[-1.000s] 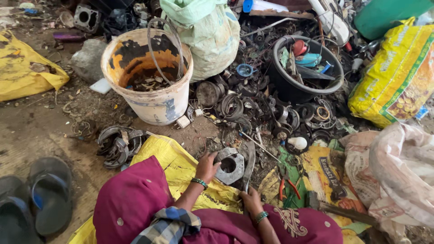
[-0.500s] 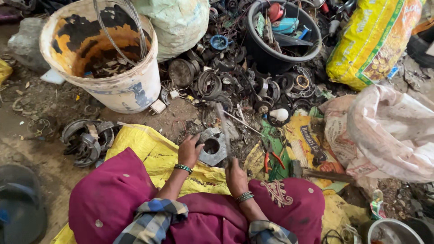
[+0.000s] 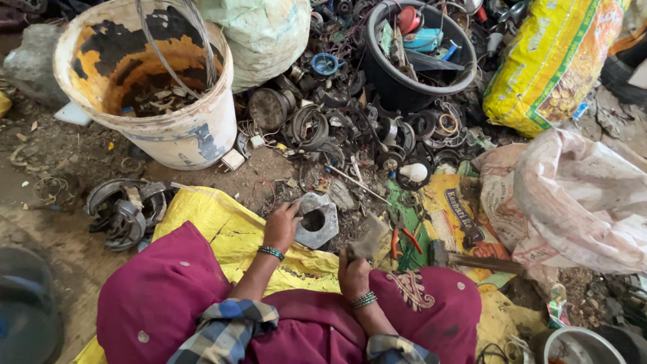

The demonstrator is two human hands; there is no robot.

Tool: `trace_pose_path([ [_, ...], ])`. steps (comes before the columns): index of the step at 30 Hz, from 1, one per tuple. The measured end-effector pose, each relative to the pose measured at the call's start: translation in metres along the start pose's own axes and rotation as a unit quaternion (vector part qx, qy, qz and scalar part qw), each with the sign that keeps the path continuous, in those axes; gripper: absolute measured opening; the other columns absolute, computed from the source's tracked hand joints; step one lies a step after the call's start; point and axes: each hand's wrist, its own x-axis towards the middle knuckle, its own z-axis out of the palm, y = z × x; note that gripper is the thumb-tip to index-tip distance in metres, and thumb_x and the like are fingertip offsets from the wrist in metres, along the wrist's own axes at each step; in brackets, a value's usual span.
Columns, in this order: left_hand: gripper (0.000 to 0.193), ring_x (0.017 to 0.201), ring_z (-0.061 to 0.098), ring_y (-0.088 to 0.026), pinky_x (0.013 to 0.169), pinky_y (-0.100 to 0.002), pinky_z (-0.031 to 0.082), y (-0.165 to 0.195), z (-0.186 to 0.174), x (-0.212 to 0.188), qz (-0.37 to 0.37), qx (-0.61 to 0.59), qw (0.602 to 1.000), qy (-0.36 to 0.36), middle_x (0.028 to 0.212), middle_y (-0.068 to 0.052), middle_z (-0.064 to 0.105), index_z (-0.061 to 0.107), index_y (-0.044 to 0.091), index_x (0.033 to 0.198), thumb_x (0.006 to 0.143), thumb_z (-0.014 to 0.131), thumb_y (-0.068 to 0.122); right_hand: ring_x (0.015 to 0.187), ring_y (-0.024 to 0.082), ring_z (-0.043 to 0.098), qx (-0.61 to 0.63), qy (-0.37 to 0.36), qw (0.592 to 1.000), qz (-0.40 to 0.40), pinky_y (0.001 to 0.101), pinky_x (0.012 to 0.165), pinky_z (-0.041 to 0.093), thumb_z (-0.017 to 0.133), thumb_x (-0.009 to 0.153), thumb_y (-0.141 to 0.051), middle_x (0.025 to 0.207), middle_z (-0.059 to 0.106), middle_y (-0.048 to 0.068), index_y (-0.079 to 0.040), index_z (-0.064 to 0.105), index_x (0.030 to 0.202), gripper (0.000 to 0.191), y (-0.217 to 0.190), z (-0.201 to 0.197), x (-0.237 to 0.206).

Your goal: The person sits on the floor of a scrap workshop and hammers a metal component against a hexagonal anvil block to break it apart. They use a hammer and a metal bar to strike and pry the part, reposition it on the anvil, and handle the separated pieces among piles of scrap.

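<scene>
On the floor, my left hand [image 3: 282,228] now grips the hexagonal metal block [image 3: 315,220]; right hand [image 3: 353,268] has raised a hammer [image 3: 369,237].

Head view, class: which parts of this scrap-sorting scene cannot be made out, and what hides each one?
- White bucket: its bottom is in shadow, the scraps inside too small to name.
- Right hand: its fingers cover the grey tool's grip.
- Left hand: covers the grey metal ring's left edge.
- Metal bowl: cut off by the bottom edge.
</scene>
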Motion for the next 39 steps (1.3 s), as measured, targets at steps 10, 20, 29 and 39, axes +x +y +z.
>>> trace_pose_path([
  [10, 0.045, 0.097, 0.064, -0.040, 0.081, -0.049, 0.053, -0.003, -0.003, 0.004, 0.021, 0.014, 1.000, 0.008, 0.106, -0.015, 0.065, 0.067, 0.012, 0.128, 0.084, 0.075, 0.014, 0.066, 0.042, 0.068, -0.044, -0.053, 0.998, 0.004, 0.0514, 0.055, 0.053, 0.065, 0.095, -0.019, 0.082, 0.071, 0.022, -0.005, 0.055, 0.123, 0.033, -0.025, -0.008, 0.011],
  [20, 0.037, 0.099, 0.065, -0.039, 0.084, -0.047, 0.054, -0.005, -0.002, 0.008, 0.019, 0.038, 0.999, 0.009, 0.108, -0.014, 0.065, 0.069, 0.013, 0.122, 0.086, 0.077, 0.016, 0.071, 0.040, 0.069, -0.203, -0.219, 0.952, 0.062, 0.0525, 0.059, 0.053, 0.058, 0.104, -0.019, 0.083, 0.071, 0.019, -0.004, 0.049, 0.116, 0.021, -0.015, -0.008, 0.021],
  [29, 0.044, 0.096, 0.065, -0.039, 0.081, -0.048, 0.053, 0.004, -0.013, 0.005, 0.000, 0.027, 1.000, -0.008, 0.104, -0.016, 0.065, 0.067, 0.009, 0.128, 0.085, 0.075, 0.015, 0.052, 0.034, 0.068, 0.115, 0.078, 0.985, 0.106, 0.0443, 0.045, 0.056, 0.060, 0.100, -0.021, 0.069, 0.070, 0.014, -0.008, 0.055, 0.104, 0.015, -0.017, -0.026, 0.025],
  [39, 0.043, 0.095, 0.064, -0.040, 0.081, -0.049, 0.053, -0.004, -0.010, 0.008, 0.027, 0.037, 0.999, 0.013, 0.104, -0.016, 0.064, 0.068, 0.010, 0.124, 0.082, 0.077, 0.017, 0.065, 0.044, 0.065, -0.052, -0.109, 0.989, 0.089, 0.0533, 0.055, 0.049, 0.061, 0.099, -0.020, 0.074, 0.067, 0.024, -0.004, 0.048, 0.114, 0.025, -0.030, -0.025, 0.034],
])
